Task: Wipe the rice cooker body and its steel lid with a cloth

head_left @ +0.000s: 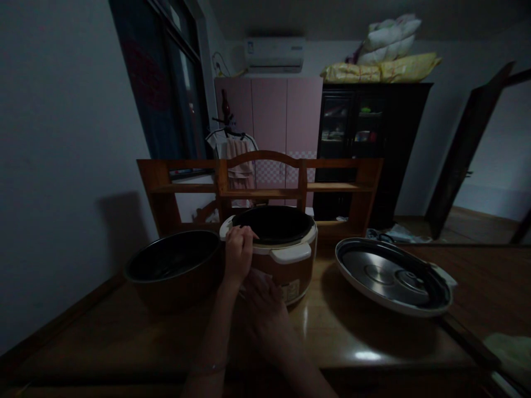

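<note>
A brown and white rice cooker body (301, 271) stands lidless on the wooden desk, its inside dark. My left hand (239, 254) is closed around the cooker's upper rim at the left front. Lower down, my right hand (265, 304) presses against the front of the cooker, with a thin pale cloth (262, 274) partly showing under its fingers. To the left sits the removed inner pot (178, 284), upright with its dark inside facing up. At the right lies the round cooker lid (385, 276), its metal underside facing up.
A low wooden shelf (263, 193) runs along the desk's back edge, behind the cooker. The wall (62, 182) is close to the pot on the left. The desk (344, 337) has its front edge near me. Beyond are pink cabinets (269, 121) and a dark cabinet (373, 143).
</note>
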